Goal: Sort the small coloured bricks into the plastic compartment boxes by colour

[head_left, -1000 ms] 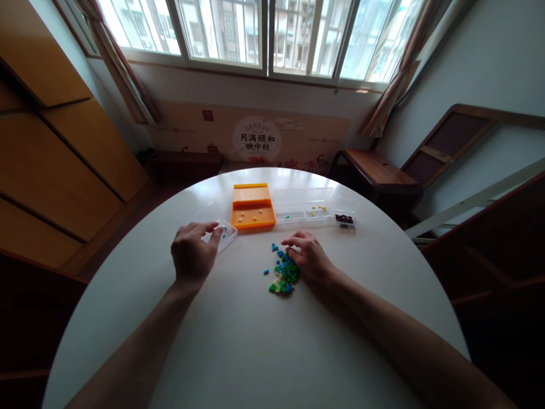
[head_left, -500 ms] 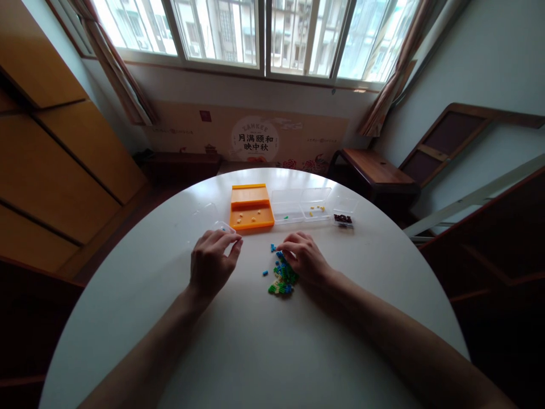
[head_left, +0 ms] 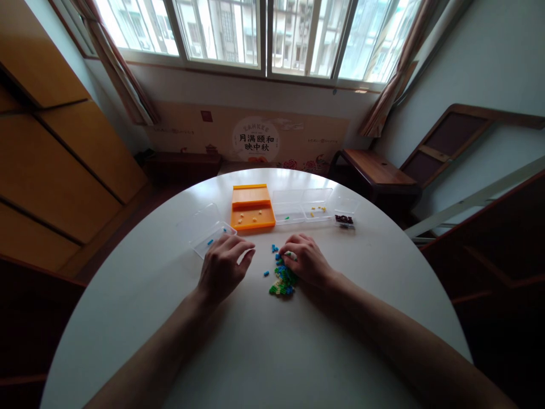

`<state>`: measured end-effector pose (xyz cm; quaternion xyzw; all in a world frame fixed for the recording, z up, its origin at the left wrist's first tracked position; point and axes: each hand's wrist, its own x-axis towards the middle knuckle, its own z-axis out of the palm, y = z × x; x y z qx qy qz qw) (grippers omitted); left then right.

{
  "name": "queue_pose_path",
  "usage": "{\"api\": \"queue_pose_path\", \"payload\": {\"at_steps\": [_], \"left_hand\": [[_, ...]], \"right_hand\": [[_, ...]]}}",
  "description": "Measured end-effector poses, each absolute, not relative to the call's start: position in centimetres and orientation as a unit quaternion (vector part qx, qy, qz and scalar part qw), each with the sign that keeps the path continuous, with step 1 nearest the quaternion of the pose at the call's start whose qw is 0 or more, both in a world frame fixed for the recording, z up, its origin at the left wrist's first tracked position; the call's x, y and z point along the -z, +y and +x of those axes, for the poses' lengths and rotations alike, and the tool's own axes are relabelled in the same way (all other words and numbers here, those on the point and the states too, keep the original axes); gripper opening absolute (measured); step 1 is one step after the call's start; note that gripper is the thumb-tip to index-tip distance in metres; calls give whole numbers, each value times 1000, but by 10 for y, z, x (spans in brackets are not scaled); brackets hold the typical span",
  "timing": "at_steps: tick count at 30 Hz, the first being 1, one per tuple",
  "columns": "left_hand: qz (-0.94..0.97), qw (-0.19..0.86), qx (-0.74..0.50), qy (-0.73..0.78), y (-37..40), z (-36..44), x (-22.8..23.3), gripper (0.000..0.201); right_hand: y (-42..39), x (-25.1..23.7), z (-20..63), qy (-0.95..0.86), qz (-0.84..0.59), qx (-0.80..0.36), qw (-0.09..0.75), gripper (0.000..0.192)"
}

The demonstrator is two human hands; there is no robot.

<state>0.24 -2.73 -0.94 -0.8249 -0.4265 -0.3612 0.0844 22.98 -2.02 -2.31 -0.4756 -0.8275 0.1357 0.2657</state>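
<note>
My left hand is above the table beside a clear plastic box, thumb and fingers apart with nothing visible between them. A few small blue bricks lie in that box, which my hand partly covers. My right hand has its fingers curled together at the top of a pile of small toy bricks in green, blue and cream. What its fingertips pinch, if anything, is too small to make out. One blue brick lies apart to the left, and a few blue ones sit above the pile.
An orange tray with several cream bricks stands beyond my hands. Right of it are a clear divided box with green and yellow pieces and a small box of dark brown pieces. All are on a round white table.
My left hand has moved right and slightly nearer me, its thumb and finger parting, uncovering more of the clear box. My right hand stays at the pile, its fingers shifted slightly.
</note>
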Motion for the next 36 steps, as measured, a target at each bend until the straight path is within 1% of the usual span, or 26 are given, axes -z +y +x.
{"api": "queue_pose_path", "payload": {"at_steps": [5,8,14,18,24,28,32,36], "left_hand": [[-878,39,301,-370,-30,6,14,12],[-884,32,297,-361,-32,10,14,11],[-883,62,321,-336,-36,18,9,8],[-881,73,331,-331,-39,20,7,10],[-881,96,328,-326,-40,19,4,16],[-854,106,352,-368,-34,12,5,12],[-776,130,406,-465,-24,-1,5,8],[-704,166,418,-550,-16,-17,6,11]], "right_hand": [[-19,23,228,-822,-471,-164,275,10],[-18,23,228,-813,-464,-187,297,8],[-22,20,223,-811,-407,-233,350,4],[-27,20,218,-818,-377,-243,360,6],[-28,19,218,-813,-380,-244,366,8],[-25,23,223,-801,-412,-227,370,6],[-23,28,228,-807,-448,-169,346,22],[-25,27,229,-824,-465,-140,292,27]]}}
